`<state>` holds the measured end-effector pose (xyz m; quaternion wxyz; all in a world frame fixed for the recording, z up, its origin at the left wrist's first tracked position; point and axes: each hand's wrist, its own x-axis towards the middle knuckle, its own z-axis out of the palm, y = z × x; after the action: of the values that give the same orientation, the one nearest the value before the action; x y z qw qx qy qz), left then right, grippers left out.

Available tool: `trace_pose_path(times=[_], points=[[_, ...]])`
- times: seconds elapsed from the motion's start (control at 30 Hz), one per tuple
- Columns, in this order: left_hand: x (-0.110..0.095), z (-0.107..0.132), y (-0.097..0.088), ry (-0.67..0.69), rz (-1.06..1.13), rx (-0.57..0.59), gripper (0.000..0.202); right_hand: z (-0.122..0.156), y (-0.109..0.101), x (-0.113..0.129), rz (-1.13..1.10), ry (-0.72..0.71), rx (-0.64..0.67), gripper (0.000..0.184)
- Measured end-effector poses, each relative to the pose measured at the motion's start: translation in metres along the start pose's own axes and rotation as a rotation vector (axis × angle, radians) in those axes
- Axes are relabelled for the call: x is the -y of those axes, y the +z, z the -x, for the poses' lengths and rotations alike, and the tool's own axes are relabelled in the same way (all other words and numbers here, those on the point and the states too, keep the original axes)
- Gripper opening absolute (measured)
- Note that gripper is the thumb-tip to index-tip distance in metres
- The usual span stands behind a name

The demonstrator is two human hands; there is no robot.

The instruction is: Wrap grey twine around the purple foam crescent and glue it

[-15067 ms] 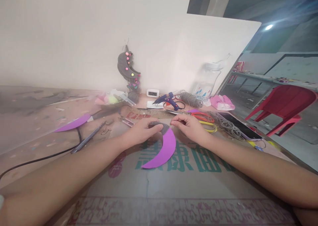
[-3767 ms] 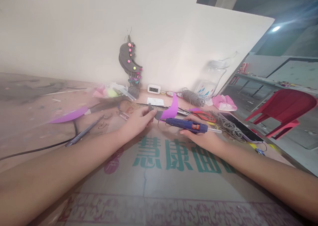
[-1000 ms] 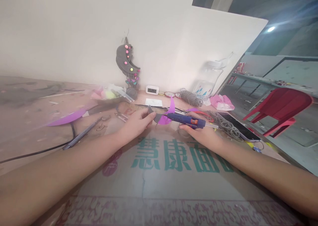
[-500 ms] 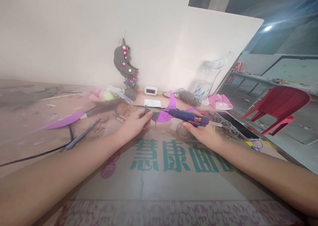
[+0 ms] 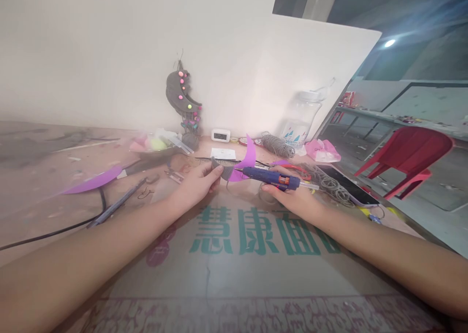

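My left hand (image 5: 202, 181) pinches a purple crescent cut-out (image 5: 250, 153), its near end wrapped in grey yarn (image 5: 227, 171). In my right hand (image 5: 288, 194) is a blue glue gun (image 5: 270, 177), with a clear glue stick poking out of its back. The gun's nozzle points left and meets or nearly meets the crescent beside the wrapped part; I cannot tell if it touches. A loop of yarn hangs below the crescent between my hands. The fingertips of my left hand are partly hidden behind the piece.
A finished grey crescent (image 5: 179, 91) with pompoms leans on the wall. Along the back are a bowl (image 5: 153, 155), a small clock (image 5: 220, 135), a yarn skein (image 5: 278, 145) and a water bottle (image 5: 300, 121). A phone (image 5: 349, 186) lies right, a purple piece (image 5: 93, 180) left.
The glue gun has shifted slightly left and down along the crescent, with my right hand. My left hand keeps its pinch on the piece. The whole view has tilted a little.
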<state>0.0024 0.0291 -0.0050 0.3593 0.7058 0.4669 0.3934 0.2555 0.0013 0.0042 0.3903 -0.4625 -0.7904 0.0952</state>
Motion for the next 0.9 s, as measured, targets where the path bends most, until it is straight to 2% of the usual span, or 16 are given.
trace_pose_path(times=[0.27,0.5,0.9], points=[[0.0019,0.0024,-0.0004,0.002,-0.023,0.002,0.044,0.0023,0.0043,-0.0019,-0.02,0.064,-0.043,0.028],[-0.0012,0.0026,-0.0003,-0.016,-0.017,0.012,0.043,0.0034,0.0048,-0.0057,0.009,0.081,-0.035,0.03],[0.0037,0.0016,-0.0007,0.003,-0.054,-0.005,0.044,0.0027,0.0043,0.0017,-0.068,0.114,-0.002,0.027]])
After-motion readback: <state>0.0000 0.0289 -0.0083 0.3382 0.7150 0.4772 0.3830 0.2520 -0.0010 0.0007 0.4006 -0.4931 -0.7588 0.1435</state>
